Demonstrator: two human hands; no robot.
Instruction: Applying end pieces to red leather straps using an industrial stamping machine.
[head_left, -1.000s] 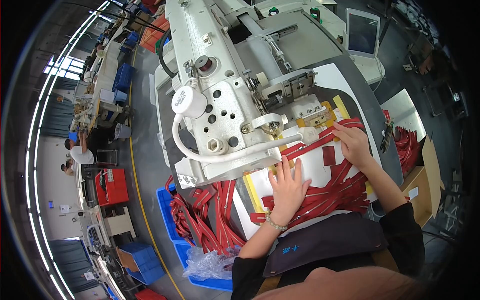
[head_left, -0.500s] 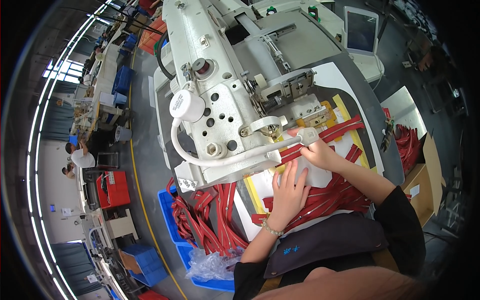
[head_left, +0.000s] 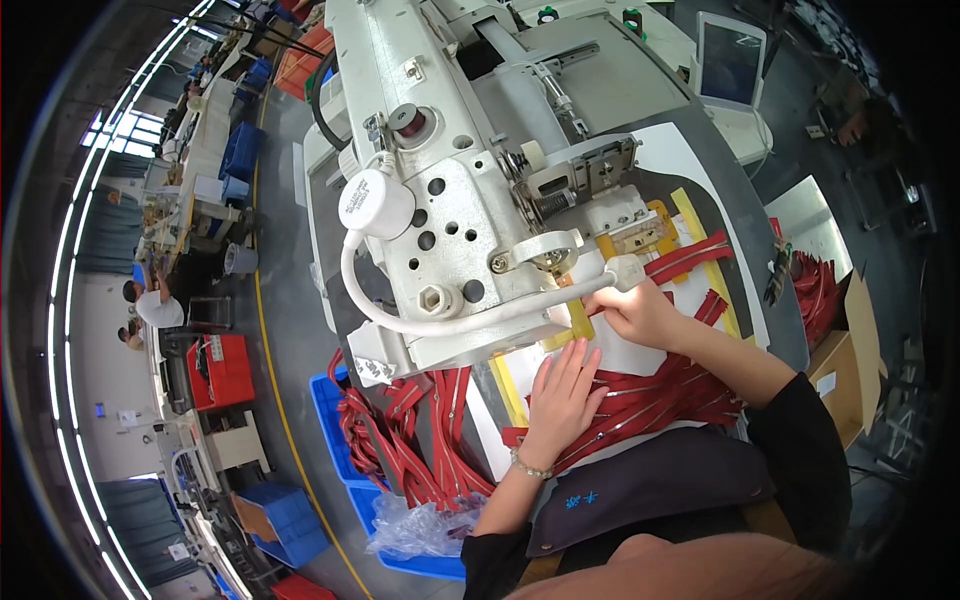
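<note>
A white industrial sewing machine [head_left: 440, 230] stands in front of me, its lamp arm [head_left: 480, 318] curving across its front. My right hand [head_left: 642, 315] is closed beside the lamp head, fingertips pinched at a red zipper [head_left: 690, 258] by the yellow-edged work plate [head_left: 580, 322]; the lamp and hand partly hide the zipper. My left hand [head_left: 563, 398] lies flat with fingers stretched out, over a white sheet [head_left: 625, 352] and the edge of a pile of red zippers [head_left: 660, 400]. It holds nothing.
More red zippers [head_left: 440, 430] hang over the table's left edge above blue bins [head_left: 420, 565] with clear plastic [head_left: 415, 525]. To the right are a cardboard box [head_left: 850, 370], further red zippers [head_left: 815, 295] and a screen [head_left: 730, 60]. Another person [head_left: 160, 305] sits far left.
The zipper length that ran left of my right hand along the plate no longer shows there. My left hand has drawn slightly back and left; my right fingers have curled in more.
</note>
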